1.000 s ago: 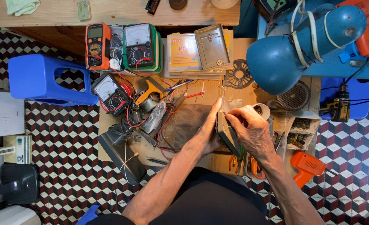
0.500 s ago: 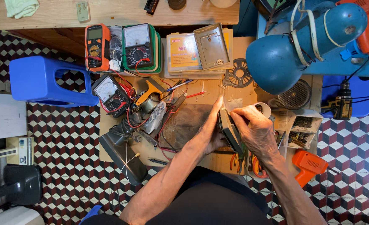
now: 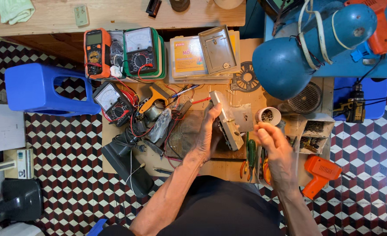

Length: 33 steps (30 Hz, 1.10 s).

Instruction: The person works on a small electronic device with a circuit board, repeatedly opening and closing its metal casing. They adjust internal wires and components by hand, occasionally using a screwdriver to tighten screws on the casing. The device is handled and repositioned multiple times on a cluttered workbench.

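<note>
A wooden tabletop [image 3: 228, 168] fills the middle of the view, crowded with tools and standing over a red, white and black patterned tile floor [image 3: 66, 175]. To its left a blue plastic stool [image 3: 40, 89] sits on the tiles. At upper right a blue desk lamp [image 3: 289, 61] leans its round shade over the tabletop's right edge, with an orange heat gun [image 3: 379, 28] behind it.

Along the back edge stand an orange multimeter [image 3: 96, 52] and a green-cased analogue meter [image 3: 141, 52], side by side. Next to them a grey metal plate [image 3: 218, 49] rests on a stack of flat yellow boxes [image 3: 189, 57]. A black analogue meter [image 3: 111, 102] lies below the orange one, its red and black leads tangled towards the centre. An orange glue gun [image 3: 320, 175] lies at the right front corner, beside small cardboard boxes of screws [image 3: 313, 135].

Near the centre, the left hand [image 3: 208, 131] is closed around a grey rectangular electronic unit [image 3: 226, 122], holding it tilted on edge just above the tabletop. The right hand [image 3: 272, 140] is off the unit, just to its right, fingers loosely curled and somewhat blurred; whether it pinches anything small cannot be told. Just above it stands a small white cup [image 3: 267, 116] of screws. Green-handled pliers [image 3: 251, 150] lie between the two hands.
</note>
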Each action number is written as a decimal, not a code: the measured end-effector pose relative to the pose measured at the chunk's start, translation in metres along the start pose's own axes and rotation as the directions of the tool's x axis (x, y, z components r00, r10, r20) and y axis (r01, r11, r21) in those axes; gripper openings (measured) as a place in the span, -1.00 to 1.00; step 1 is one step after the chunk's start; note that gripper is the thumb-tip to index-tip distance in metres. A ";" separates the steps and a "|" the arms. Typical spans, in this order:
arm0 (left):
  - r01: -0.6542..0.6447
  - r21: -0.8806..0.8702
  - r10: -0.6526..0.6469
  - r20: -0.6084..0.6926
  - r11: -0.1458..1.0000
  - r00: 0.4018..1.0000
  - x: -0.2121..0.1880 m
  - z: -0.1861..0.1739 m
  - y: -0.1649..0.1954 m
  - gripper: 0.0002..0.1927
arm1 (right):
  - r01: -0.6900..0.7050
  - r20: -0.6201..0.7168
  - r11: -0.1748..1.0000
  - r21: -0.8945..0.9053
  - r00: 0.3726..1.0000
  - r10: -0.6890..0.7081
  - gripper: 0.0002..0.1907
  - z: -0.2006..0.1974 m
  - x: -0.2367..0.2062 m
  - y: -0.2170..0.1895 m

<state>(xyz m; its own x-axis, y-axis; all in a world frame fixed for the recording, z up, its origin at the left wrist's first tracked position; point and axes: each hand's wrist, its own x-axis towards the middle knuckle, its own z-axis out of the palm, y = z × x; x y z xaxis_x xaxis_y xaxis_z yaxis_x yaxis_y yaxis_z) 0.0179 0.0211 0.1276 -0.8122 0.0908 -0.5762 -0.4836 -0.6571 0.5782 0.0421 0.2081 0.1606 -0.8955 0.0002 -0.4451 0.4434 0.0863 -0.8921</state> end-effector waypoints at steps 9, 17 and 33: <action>-0.087 0.147 0.091 -0.021 0.985 0.996 -0.010 0.001 0.007 0.00 | -0.166 0.353 0.986 0.010 0.923 0.152 0.01 0.012 0.010 0.017; -0.127 0.214 0.135 -0.020 0.968 0.991 -0.004 0.001 0.000 0.09 | -0.194 0.336 0.977 -0.091 0.917 0.214 0.09 0.011 0.019 0.012; -0.142 0.299 0.171 -0.072 0.944 0.983 0.002 0.012 0.002 0.14 | -0.283 0.371 0.959 0.018 0.892 0.256 0.13 0.007 0.026 0.021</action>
<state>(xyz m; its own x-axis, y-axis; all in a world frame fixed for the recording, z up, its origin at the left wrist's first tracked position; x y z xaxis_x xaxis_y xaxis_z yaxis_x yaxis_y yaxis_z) 0.0118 0.0292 0.1342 -0.8571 -0.0770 -0.5094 -0.4386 -0.4095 0.7999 0.0281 0.2029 0.1300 -0.6713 -0.3476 -0.6547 0.6793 0.0649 -0.7310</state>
